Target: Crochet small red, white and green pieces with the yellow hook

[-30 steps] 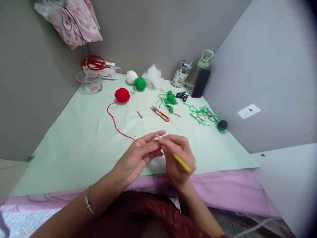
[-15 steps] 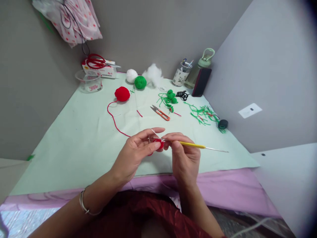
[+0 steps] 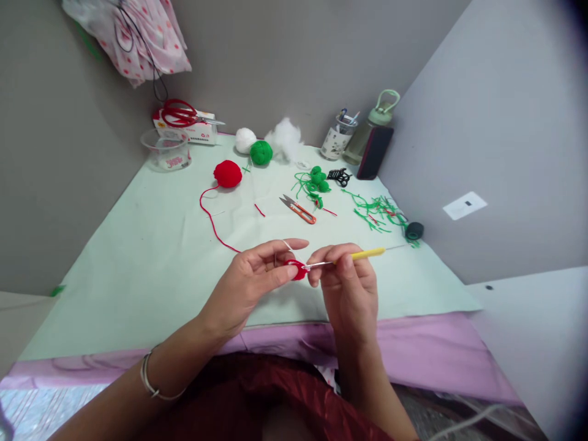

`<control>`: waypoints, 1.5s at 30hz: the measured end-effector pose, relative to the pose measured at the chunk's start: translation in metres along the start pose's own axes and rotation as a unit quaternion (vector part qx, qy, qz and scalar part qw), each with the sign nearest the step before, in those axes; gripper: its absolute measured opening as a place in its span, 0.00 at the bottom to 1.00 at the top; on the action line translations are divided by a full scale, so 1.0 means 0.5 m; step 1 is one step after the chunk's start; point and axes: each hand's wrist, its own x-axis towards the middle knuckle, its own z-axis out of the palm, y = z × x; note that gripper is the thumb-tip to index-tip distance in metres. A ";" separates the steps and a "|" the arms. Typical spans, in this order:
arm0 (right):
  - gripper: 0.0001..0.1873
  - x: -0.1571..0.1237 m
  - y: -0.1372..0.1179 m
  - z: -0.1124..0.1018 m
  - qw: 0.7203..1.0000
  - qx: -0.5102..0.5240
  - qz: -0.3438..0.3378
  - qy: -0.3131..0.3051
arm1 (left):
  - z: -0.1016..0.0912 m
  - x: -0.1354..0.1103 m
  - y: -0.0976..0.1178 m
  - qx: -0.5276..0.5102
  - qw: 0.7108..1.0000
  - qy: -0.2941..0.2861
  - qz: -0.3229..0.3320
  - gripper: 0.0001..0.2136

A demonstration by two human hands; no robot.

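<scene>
My left hand [image 3: 257, 272] pinches a small piece of red crochet work [image 3: 299, 270] between thumb and fingers, with a white strand of yarn running over its raised index finger. In my right hand [image 3: 351, 278] is a crochet hook [image 3: 367, 253] with a yellow grip, held like a pen. Its metal tip points left and meets the right edge of the red piece. Red yarn [image 3: 212, 222] trails from my left hand back to a red yarn ball [image 3: 228, 174] on the pale green cloth [image 3: 151, 263].
Orange thread snips [image 3: 298, 210] lie beyond my hands, near green crocheted pieces [image 3: 318, 179]. Green yarn scraps [image 3: 376, 211] and a black roll [image 3: 414, 231] are at right. Farther back stand a bottle [image 3: 367, 131], a phone [image 3: 375, 153], a pen cup [image 3: 339, 139] and a plastic tub [image 3: 168, 150].
My right hand has shifted slightly right and the hook has tilted, its yellow end rising. More of the hook's metal shaft shows between the red piece and my fingers.
</scene>
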 end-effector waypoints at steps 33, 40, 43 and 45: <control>0.19 -0.031 0.009 -0.009 0.931 -0.244 -0.270 -0.024 | 0.022 0.001 -0.017 -0.215 0.971 -0.044 -0.099 0.22; 0.13 -0.031 -0.010 -0.021 0.960 -0.199 -0.195 -0.017 | 0.004 0.006 -0.005 -0.076 0.997 0.013 -0.019 0.22; 0.10 -0.026 -0.015 -0.016 0.984 -0.115 -0.136 0.000 | 0.003 0.006 -0.007 -0.046 0.999 0.017 0.015 0.21; 0.10 -0.022 -0.015 -0.011 0.994 -0.053 -0.092 -0.003 | 0.008 0.005 -0.012 -0.053 0.998 0.014 0.025 0.20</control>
